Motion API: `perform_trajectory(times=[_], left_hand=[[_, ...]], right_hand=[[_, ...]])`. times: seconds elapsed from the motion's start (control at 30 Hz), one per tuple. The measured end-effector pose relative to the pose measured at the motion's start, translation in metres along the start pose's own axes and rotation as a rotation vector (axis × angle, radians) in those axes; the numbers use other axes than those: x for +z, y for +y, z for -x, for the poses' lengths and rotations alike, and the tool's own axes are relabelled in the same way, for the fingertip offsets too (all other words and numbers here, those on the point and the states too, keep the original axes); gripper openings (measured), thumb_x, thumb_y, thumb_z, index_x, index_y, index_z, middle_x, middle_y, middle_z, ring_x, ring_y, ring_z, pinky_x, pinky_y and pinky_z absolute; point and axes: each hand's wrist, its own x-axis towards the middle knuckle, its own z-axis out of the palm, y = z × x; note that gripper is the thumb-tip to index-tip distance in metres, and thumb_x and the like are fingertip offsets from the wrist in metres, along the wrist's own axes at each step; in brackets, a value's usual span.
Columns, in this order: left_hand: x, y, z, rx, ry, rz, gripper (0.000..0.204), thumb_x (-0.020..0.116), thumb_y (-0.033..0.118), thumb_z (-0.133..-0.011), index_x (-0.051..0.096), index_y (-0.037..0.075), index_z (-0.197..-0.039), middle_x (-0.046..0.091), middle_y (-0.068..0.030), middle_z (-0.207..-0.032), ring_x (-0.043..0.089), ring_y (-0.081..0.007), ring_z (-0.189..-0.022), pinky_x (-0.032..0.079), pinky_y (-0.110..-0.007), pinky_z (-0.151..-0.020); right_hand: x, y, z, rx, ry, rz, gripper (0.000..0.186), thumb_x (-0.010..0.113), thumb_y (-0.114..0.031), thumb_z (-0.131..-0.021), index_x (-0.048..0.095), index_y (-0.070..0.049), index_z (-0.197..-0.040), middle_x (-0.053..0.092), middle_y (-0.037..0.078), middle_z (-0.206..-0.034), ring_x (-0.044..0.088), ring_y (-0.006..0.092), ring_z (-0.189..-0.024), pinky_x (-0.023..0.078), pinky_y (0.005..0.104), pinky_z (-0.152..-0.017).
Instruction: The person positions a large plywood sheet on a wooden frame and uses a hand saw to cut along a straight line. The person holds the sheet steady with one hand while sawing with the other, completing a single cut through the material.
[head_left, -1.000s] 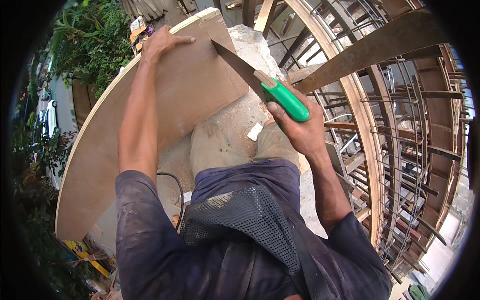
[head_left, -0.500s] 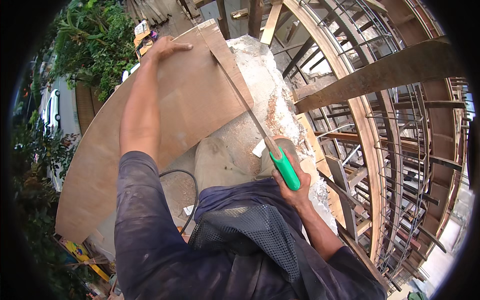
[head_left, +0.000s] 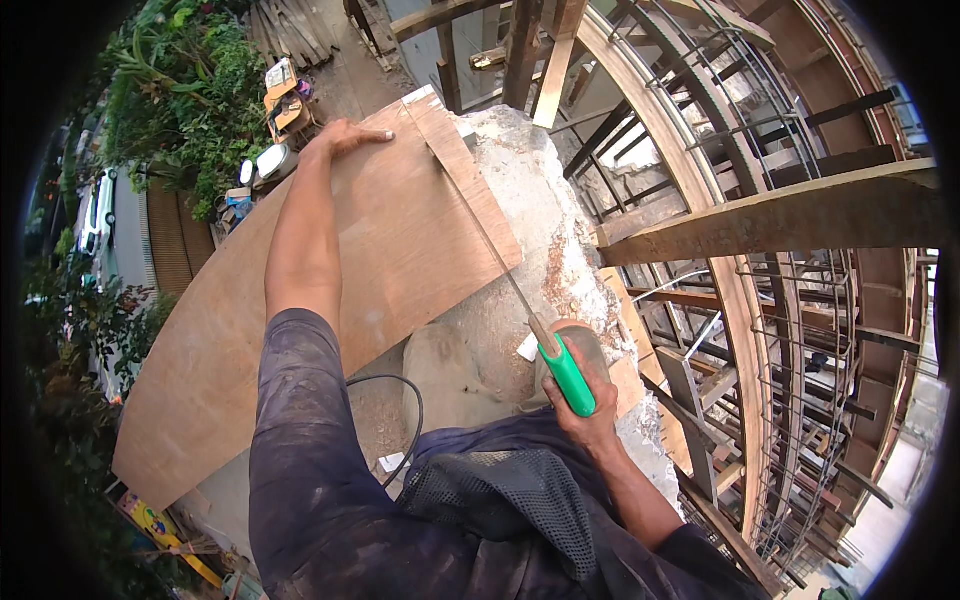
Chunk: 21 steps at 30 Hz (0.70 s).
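Note:
A large curved plywood sheet lies over a rough concrete ledge, sloping from far centre to near left. My left hand grips its far edge, thumb flat on the face and the other fingers partly hidden over the edge. My right hand is closed round the green handle of a handsaw. Its narrow blade runs away from me into a long cut near the sheet's right end. Beyond the cut, a thin strip is still joined at the far end.
Pale, crumbly concrete with sawdust lies beneath the sheet. To the right are curved timber formwork, steel bars and a wide board. A black cable loops near my legs. Plants and a street lie left.
The view has shifted, so the sheet and hands appear lower. The saw has moved slightly forward along the cut. Both hands keep their hold.

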Motion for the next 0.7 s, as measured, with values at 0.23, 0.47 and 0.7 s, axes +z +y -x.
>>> perform_trajectory(times=[0.23,0.47,0.7], left_hand=[[0.037,-0.01,-0.035,-0.146,0.106,0.076,0.112,0.082,0.083,-0.06,0.072,0.002,-0.136,0.062,-0.0255,-0.148,0.059,-0.0361,-0.14,0.047,-0.05,-0.116],[0.054,-0.022,-0.065,-0.08,0.037,-0.041,0.113,0.084,0.08,-0.061,0.064,0.006,-0.145,0.065,-0.0211,-0.146,0.058,-0.0355,-0.141,0.045,-0.051,-0.118],[0.191,-0.037,-0.041,-0.093,0.41,-0.035,0.12,0.067,0.085,-0.08,0.031,0.013,-0.169,0.025,-0.0155,-0.176,0.021,-0.033,-0.163,0.019,-0.053,-0.132]], right_hand=[[0.03,0.027,-0.04,-0.044,0.015,0.025,0.064,0.083,-0.01,-0.091,0.06,-0.005,-0.15,0.074,0.018,-0.134,0.074,0.0257,-0.121,0.056,0.0358,-0.101],[0.046,0.054,-0.075,-0.034,-0.011,0.087,0.063,0.083,-0.011,-0.091,0.06,-0.005,-0.15,0.074,0.019,-0.135,0.075,0.0258,-0.118,0.058,0.0345,-0.097],[0.045,0.078,-0.079,-0.096,0.002,0.06,0.063,0.083,-0.012,-0.091,0.061,-0.003,-0.149,0.075,0.018,-0.132,0.077,0.0247,-0.113,0.059,0.0341,-0.094]])
